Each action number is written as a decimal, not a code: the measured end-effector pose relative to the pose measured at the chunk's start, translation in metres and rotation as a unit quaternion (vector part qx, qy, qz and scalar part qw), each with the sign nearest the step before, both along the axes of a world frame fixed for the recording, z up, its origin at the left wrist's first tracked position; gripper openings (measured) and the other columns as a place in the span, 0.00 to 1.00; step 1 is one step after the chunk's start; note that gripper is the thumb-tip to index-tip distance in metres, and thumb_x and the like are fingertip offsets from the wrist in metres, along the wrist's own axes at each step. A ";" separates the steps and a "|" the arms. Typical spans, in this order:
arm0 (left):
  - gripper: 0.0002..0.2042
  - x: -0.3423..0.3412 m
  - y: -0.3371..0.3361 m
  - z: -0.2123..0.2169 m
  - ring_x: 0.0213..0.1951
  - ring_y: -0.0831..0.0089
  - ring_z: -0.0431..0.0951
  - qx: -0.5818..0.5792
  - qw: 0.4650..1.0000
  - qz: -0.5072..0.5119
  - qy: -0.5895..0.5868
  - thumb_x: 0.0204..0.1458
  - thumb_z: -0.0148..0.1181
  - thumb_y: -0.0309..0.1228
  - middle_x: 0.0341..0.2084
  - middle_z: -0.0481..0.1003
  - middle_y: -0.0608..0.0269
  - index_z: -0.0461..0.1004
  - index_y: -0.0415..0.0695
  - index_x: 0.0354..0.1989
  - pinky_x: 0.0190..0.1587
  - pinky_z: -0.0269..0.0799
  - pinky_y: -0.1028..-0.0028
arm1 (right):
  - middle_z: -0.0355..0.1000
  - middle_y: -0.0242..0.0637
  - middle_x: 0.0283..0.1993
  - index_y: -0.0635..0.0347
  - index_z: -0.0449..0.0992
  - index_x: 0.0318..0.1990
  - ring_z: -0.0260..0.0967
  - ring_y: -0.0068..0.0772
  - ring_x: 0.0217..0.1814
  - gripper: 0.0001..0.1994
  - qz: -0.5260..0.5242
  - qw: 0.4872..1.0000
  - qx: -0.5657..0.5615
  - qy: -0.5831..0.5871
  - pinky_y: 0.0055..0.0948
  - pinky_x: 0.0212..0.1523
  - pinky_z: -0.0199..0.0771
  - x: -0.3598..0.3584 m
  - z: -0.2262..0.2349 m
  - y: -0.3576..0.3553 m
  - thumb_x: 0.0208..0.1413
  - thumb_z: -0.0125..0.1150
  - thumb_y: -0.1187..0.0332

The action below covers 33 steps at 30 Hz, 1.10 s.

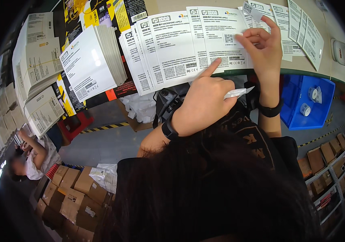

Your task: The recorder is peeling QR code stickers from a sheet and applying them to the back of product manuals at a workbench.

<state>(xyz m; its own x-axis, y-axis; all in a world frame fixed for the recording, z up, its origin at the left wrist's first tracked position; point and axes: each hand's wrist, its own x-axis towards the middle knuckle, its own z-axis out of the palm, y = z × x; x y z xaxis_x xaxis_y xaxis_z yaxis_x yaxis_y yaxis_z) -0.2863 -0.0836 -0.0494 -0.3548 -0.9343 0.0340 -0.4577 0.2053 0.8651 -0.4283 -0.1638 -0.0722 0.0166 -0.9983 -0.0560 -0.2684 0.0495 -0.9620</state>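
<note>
A row of overlapping white printed leaflets [172, 48] lies fanned along the table edge before me. My left hand [210, 97] reaches over them with its index finger stretched onto the lower part of one leaflet [212, 34]. Its other fingers are curled round a white paper strip [239, 92], which sticks out to the right. My right hand [265, 46] is raised over the right part of the row. A small white label sticker [252, 11] with a printed square code sits at its index fingertip; the thumb is apart from it, near a similar code on the leaflet.
Thick stacks of leaflets [89, 64] and bundled stacks [41, 60] stand at left over black-yellow printed boxes. More leaflets [305, 34] fan out at right. A blue bin [307, 103] with label rolls hangs below the edge. Cartons [75, 201] and another person [39, 155] are at lower left.
</note>
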 end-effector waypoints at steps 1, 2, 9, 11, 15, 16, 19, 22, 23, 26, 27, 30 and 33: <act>0.06 0.000 0.000 0.000 0.16 0.61 0.69 -0.003 1.000 -0.001 -0.001 0.40 0.60 0.25 0.10 0.69 0.58 0.71 0.39 0.16 0.59 0.56 0.63 | 0.68 0.32 0.34 0.64 0.56 0.53 0.66 0.18 0.27 0.30 -0.010 0.996 -0.036 0.078 0.16 0.26 0.64 0.005 0.001 0.004 0.42 0.64 0.75; 0.06 0.000 0.000 0.000 0.16 0.61 0.69 -0.006 1.000 -0.003 -0.001 0.39 0.60 0.25 0.10 0.69 0.57 0.71 0.39 0.16 0.59 0.56 0.62 | 0.66 0.31 0.35 0.63 0.57 0.53 0.64 0.18 0.26 0.29 -0.020 0.985 -0.071 0.156 0.16 0.25 0.63 0.010 0.002 0.009 0.43 0.64 0.74; 0.05 0.006 0.008 0.009 0.17 0.60 0.70 -0.022 0.999 0.015 -0.047 0.38 0.59 0.25 0.10 0.68 0.57 0.70 0.39 0.15 0.59 0.54 0.62 | 0.58 0.28 0.36 0.59 0.60 0.53 0.57 0.20 0.24 0.24 -0.037 0.918 -0.209 0.334 0.20 0.24 0.62 0.019 -0.009 0.010 0.47 0.58 0.74; 0.05 0.012 0.010 0.012 0.17 0.60 0.70 -0.024 0.997 0.021 -0.067 0.39 0.59 0.25 0.11 0.69 0.57 0.71 0.39 0.17 0.59 0.54 0.62 | 0.58 0.29 0.34 0.57 0.61 0.53 0.57 0.20 0.24 0.22 -0.034 0.915 -0.215 0.340 0.21 0.24 0.61 0.014 -0.011 0.009 0.48 0.56 0.74; 0.04 0.019 0.012 0.012 0.17 0.60 0.70 -0.014 0.996 0.017 -0.089 0.38 0.59 0.24 0.10 0.69 0.57 0.71 0.40 0.17 0.60 0.53 0.61 | 0.62 0.34 0.43 0.56 0.61 0.54 0.65 0.28 0.33 0.21 -0.023 0.959 -0.190 0.209 0.27 0.38 0.66 0.009 -0.006 0.010 0.50 0.53 0.73; 0.04 0.018 0.013 0.011 0.18 0.60 0.70 -0.016 0.995 0.013 -0.096 0.37 0.59 0.24 0.10 0.69 0.57 0.71 0.40 0.17 0.60 0.53 0.61 | 0.62 0.34 0.43 0.56 0.61 0.54 0.65 0.28 0.33 0.21 -0.021 0.959 -0.191 0.207 0.27 0.38 0.66 0.011 -0.003 0.010 0.50 0.53 0.73; 0.03 0.017 0.013 0.009 0.18 0.60 0.70 -0.021 0.994 0.003 -0.109 0.36 0.59 0.25 0.10 0.69 0.57 0.72 0.40 0.17 0.61 0.52 0.61 | 0.60 0.37 0.56 0.56 0.59 0.55 0.64 0.36 0.50 0.23 0.275 0.886 -0.301 0.220 0.37 0.57 0.55 0.014 0.008 0.015 0.50 0.55 0.70; 0.03 0.018 0.012 0.008 0.18 0.60 0.70 -0.032 0.995 -0.001 -0.098 0.36 0.59 0.25 0.11 0.69 0.57 0.72 0.39 0.17 0.61 0.51 0.61 | 0.57 0.38 0.59 0.57 0.61 0.55 0.58 0.39 0.57 0.23 0.262 0.882 -0.254 0.299 0.41 0.62 0.43 0.018 0.019 0.023 0.49 0.56 0.69; 0.03 0.018 0.012 0.008 0.18 0.60 0.70 -0.039 0.994 0.003 -0.098 0.36 0.59 0.25 0.11 0.69 0.57 0.72 0.39 0.17 0.61 0.51 0.61 | 0.56 0.39 0.61 0.58 0.61 0.54 0.55 0.40 0.60 0.24 0.258 0.880 -0.219 0.334 0.42 0.65 0.37 0.018 0.022 0.025 0.48 0.57 0.68; 0.03 0.019 0.012 0.009 0.18 0.60 0.70 -0.010 0.994 -0.009 -0.104 0.36 0.59 0.25 0.11 0.70 0.57 0.72 0.39 0.18 0.61 0.51 0.61 | 0.60 0.39 0.58 0.59 0.64 0.52 0.56 0.40 0.59 0.22 0.197 0.895 -0.205 0.345 0.41 0.63 0.43 0.009 0.031 0.027 0.47 0.59 0.69; 0.03 0.019 0.012 0.009 0.18 0.60 0.70 -0.009 0.995 -0.010 -0.103 0.36 0.59 0.25 0.11 0.70 0.57 0.72 0.39 0.18 0.61 0.51 0.61 | 0.63 0.39 0.56 0.60 0.66 0.51 0.57 0.39 0.59 0.22 0.160 0.902 -0.193 0.351 0.40 0.62 0.46 0.006 0.033 0.027 0.46 0.59 0.70; 0.03 0.019 0.012 0.008 0.18 0.60 0.70 -0.025 0.995 -0.009 -0.095 0.36 0.58 0.25 0.11 0.70 0.56 0.73 0.39 0.18 0.61 0.51 0.61 | 0.67 0.39 0.48 0.61 0.69 0.47 0.65 0.34 0.49 0.18 0.109 0.931 -0.237 0.254 0.31 0.52 0.59 0.001 0.030 0.023 0.46 0.60 0.71; 0.03 0.020 0.012 0.009 0.18 0.61 0.70 -0.018 0.995 -0.011 -0.101 0.36 0.58 0.25 0.11 0.70 0.56 0.73 0.39 0.17 0.61 0.51 0.61 | 0.71 0.37 0.40 0.63 0.71 0.41 0.68 0.27 0.40 0.14 0.055 0.974 -0.181 0.127 0.23 0.43 0.66 0.002 0.022 0.019 0.46 0.61 0.71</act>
<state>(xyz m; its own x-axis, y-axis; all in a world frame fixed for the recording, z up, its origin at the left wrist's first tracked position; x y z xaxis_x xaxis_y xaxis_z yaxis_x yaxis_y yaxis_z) -0.2665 -0.0720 -0.0408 -0.3786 -0.9255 -0.0076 -0.6167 0.2460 0.7478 -0.4262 -0.1453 -0.0501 0.1560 -0.9463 0.2830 -0.4848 -0.3230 -0.8128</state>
